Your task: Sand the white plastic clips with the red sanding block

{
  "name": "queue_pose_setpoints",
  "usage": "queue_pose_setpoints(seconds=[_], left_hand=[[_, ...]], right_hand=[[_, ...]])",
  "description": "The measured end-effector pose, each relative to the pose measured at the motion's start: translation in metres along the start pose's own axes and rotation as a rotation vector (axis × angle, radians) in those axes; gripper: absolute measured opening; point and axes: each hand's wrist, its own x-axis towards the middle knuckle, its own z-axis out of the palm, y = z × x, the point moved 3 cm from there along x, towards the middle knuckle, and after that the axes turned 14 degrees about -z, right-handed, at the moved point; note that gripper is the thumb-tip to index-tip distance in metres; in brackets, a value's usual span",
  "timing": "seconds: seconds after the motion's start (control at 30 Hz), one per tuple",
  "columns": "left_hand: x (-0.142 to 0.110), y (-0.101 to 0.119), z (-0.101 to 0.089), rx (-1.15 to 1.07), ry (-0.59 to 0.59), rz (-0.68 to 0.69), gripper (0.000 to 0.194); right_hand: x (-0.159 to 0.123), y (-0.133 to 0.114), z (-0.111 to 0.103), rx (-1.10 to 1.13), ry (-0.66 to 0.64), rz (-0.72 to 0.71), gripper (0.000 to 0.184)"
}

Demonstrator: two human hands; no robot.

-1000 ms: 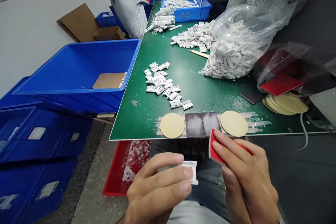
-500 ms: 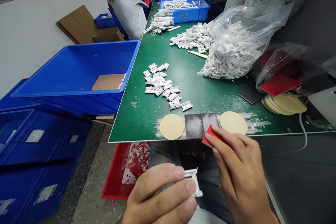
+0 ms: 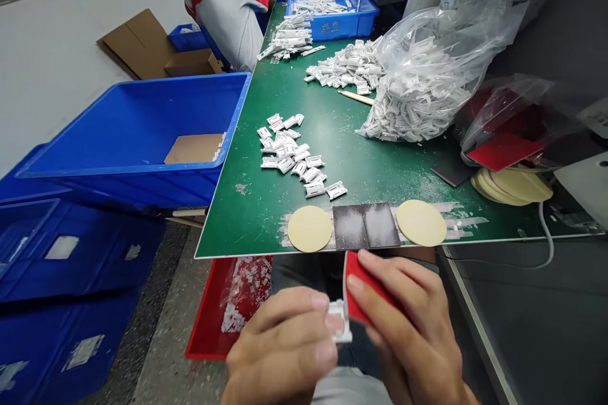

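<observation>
My left hand (image 3: 285, 345) is closed around a small white plastic part (image 3: 340, 323), whose right end sticks out past the fingertips. In my right hand (image 3: 411, 319) is a red sanding pad (image 3: 368, 288), gripped between thumb and fingers. The pad's left edge meets or nearly meets the part's end. Both hands are in front of the table edge, above the lap. Just beyond them, two dark sanding sheets (image 3: 349, 228) dusted with white powder lie between a left pale yellow disc (image 3: 310, 228) and a right yellow disc (image 3: 421, 223).
Loose white parts (image 3: 289, 152) lie on the green table (image 3: 237, 221). Behind are a clear bag of parts (image 3: 418, 95), another pile (image 3: 349, 66) and a blue bin (image 3: 332, 28). Blue tub (image 3: 133, 171) stands left, red bin (image 3: 204, 329) below. A co-worker (image 3: 232, 12) sits at the far left.
My right hand has brought the red sanding pad left and down, from over the dark sheets to the white part's end. The left hand still holds the part, shifted slightly left.
</observation>
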Motion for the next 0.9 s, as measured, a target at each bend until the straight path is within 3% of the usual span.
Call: queue_pose_setpoints(seconds=[0.07,0.13,0.23,0.47,0.67,0.8,0.9], left_hand=[[0.005,0.008,0.015,-0.065,0.037,0.019,0.013],[0.010,0.011,0.024,-0.153,0.072,-0.081,0.015],[0.011,0.010,0.028,-0.283,0.080,-0.258,0.017],[0.006,0.008,0.029,-0.426,0.031,-0.386,0.016],[0.009,0.006,0.034,-0.565,0.059,-0.538,0.019],[0.011,0.008,0.036,-0.651,0.025,-0.640,0.018],[0.009,0.007,0.039,-0.743,-0.060,-0.807,0.016]], right_hand=[[-0.001,0.005,0.005,-0.108,-0.020,0.079,0.039],[-0.002,0.010,0.008,-0.146,-0.024,0.131,0.039],[-0.001,0.008,0.008,-0.076,0.009,0.090,0.040],[0.008,-0.004,0.000,0.073,0.032,0.001,0.034],[0.005,0.012,0.007,-0.284,-0.085,0.146,0.030],[0.005,0.011,0.005,-0.188,-0.045,0.124,0.035],[0.005,0.009,-0.001,0.031,-0.012,0.121,0.038]])
